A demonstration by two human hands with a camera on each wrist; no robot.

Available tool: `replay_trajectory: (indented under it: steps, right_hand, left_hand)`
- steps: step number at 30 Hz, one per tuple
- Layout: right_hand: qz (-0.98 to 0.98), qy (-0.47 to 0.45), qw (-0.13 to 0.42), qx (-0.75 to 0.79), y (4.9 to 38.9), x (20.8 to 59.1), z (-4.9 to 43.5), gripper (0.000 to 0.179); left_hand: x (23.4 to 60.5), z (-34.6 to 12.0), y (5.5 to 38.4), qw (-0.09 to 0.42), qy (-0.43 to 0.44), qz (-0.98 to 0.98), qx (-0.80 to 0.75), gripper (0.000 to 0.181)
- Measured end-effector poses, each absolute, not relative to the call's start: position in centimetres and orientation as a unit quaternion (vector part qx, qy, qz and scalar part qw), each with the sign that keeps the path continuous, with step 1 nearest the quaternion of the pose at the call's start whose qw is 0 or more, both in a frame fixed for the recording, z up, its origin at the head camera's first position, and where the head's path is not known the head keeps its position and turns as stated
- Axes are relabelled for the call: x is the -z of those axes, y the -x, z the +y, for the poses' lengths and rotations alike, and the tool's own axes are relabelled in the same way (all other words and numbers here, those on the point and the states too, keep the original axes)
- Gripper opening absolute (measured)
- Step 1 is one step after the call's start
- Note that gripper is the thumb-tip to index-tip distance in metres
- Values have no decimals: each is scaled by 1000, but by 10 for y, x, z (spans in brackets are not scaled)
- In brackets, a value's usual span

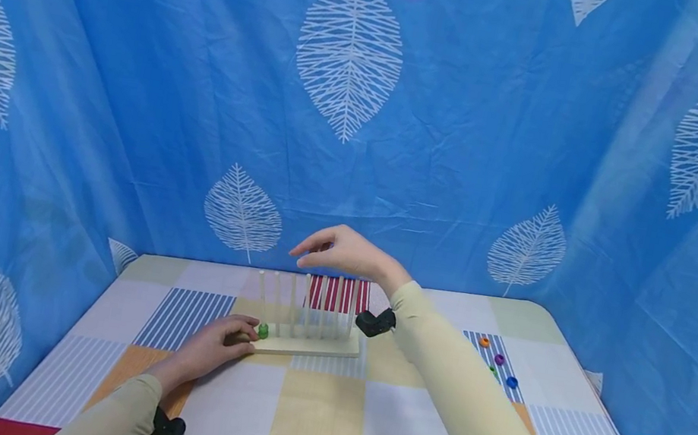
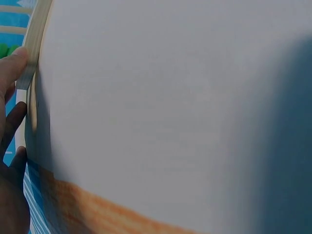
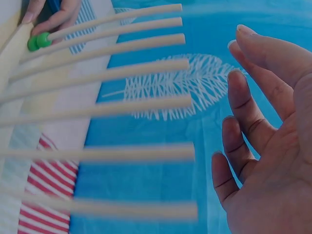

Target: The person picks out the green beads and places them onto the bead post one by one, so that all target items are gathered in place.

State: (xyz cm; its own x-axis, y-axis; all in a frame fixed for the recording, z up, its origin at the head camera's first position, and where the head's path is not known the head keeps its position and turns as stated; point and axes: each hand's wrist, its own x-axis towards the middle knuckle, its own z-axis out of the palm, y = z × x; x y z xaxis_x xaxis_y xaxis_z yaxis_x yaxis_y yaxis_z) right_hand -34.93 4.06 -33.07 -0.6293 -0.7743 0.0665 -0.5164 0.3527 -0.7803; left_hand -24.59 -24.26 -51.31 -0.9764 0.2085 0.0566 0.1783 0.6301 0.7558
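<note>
Past blurred pegs (image 3: pixel 161 152), the left grip (image 1: pixel 217 342) pinches their base (image 1: pixel 306 347) — right grip (image 1: pixel 352 252) loosely spread.

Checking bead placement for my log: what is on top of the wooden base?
Seven pegs stand there, green beads around the one nearest the left hand. The patch of wooden base beneath those beads is hidden.

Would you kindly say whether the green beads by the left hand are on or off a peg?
On: in the right wrist view, the end peg sticks out of the green beads.
</note>
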Motion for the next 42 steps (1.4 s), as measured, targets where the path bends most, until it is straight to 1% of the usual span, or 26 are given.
replay_trajectory:
  steps: [15, 19, 26, 35, 42]
  right_hand:
    - [838, 354, 130, 395, 340, 331, 122, 22]
    - [841, 339, 134, 400, 338, 336, 142, 23]
    - [854, 293, 144, 406, 334, 354, 173, 27]
    - [867, 253, 150, 401, 330, 380, 200, 27]
    - [882, 229, 136, 388, 326, 394, 221, 26]
  left_hand:
    - [514, -242, 242, 10, -109, 904, -414, 9]
    - [514, -242, 241, 10, -106, 905, -412, 8]
    - [515, -241, 242, 12, -102, 903, -417, 8]
    - [515, -241, 244, 13, -101, 904, -415, 8]
    - [515, -242, 246, 8, -104, 906, -410, 8]
